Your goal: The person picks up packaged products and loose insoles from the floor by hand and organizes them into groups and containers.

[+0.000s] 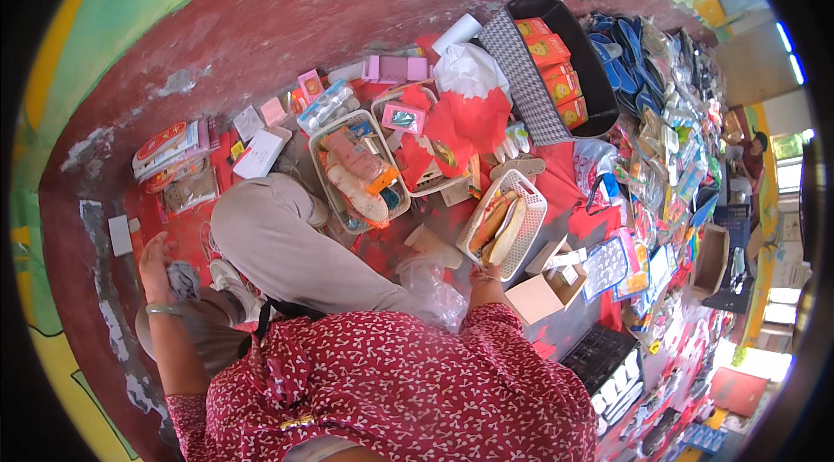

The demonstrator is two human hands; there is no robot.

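My right hand (487, 273) is closed at the near rim of a white perforated plastic basket (532, 240). Long tan and orange packets (501, 223) lie inside this basket. My left hand (155, 262) is off to the left with its fingers stretched out, holding nothing that I can see. Close beside it is a crumpled grey cloth (184, 279). A second white basket (323, 188), full of packets and small boxes, stands beyond my bent knee. Crumpled clear plastic (434, 281) lies left of my right forearm.
An open brown carton (532, 299) stands right of my right hand. Behind are a checked bin (506, 49) with orange boxes and a white bag (469, 71). Heaped packaged goods (660, 158) spread along the right. Stacked packets (178, 158) lie by the wall at left.
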